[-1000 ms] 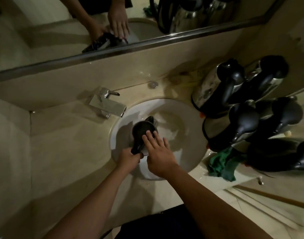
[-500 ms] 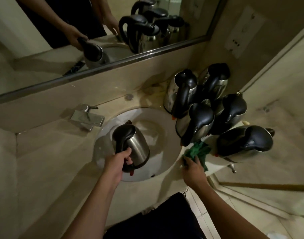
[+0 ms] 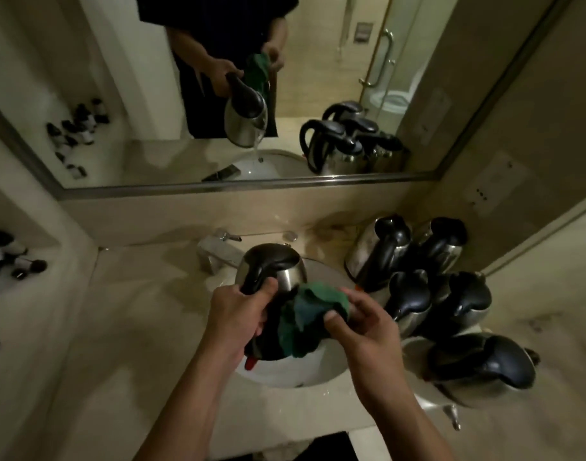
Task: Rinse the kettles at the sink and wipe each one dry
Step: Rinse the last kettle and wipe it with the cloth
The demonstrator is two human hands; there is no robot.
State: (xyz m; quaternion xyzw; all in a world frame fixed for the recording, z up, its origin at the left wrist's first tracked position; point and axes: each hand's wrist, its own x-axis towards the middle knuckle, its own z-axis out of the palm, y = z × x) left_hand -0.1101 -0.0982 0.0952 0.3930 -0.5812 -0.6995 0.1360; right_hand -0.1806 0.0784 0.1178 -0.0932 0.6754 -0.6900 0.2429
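While gripping: hands (image 3: 305, 324) over sink (image 3: 285, 374)

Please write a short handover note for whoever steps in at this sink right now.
Left hand grips the handle of the held kettle, tipped over the sink basin; the mirror shows water pouring from its spout.
Right hand pinches the green cloth against the kettle's side.
Five more kettles are crowded on the counter right of the sink; whether any are rinsed or dried cannot be told.
Done: this kettle has had water in it, now draining.
Left: wipe it dry, set it aside, then handle the others.
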